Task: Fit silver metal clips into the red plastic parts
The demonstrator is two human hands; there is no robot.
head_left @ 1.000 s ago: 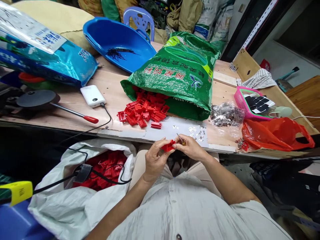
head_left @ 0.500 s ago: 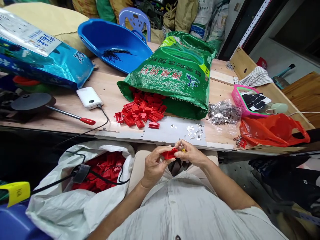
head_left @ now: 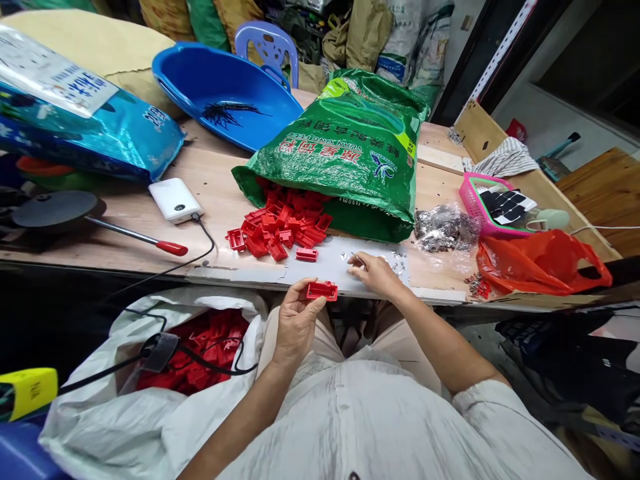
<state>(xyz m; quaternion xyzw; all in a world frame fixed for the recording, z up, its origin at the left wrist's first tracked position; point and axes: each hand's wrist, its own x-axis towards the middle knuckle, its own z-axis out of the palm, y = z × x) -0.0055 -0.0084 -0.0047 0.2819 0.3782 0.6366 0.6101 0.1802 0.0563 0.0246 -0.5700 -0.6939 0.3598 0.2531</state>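
The red plastic housing (head_left: pixel 322 291) was just below the centre of the frame, over the seated person's lap and near the table's front edge. Appearance: a bright red, oblong, shallow open box, hollow side showing, raised rim, a small projection on its upper edge near the right end; a few dark specks inside, too small to identify. Left hand (head_left: pixel 296 327): closed in a pinch on the housing's left part and lower edge, thumb below, fingers behind; these covered that end, and the underside could not be seen. Right hand (head_left: pixel 377 273): right of centre, above the grey sheet (head_left: pixel 295 272), fingers partly curled, thumb and forefinger close together. Could not tell whether it gripped anything, or whether the fingertips touched the sheet. Small metal pieces (head_left: pixel 399 265) lay beside it, partly covered by the hand; their shapes were hard to make out. One similar red part (head_left: pixel 307 255) sat on the sheet, just in front of a red heap (head_left: pixel 280 223) at the mouth of the green bag (head_left: pixel 345 150), whose depth was hidden. Lower left: white sack (head_left: pixel 125 413) of red parts, crossed by a black cable (head_left: pixel 210 363).
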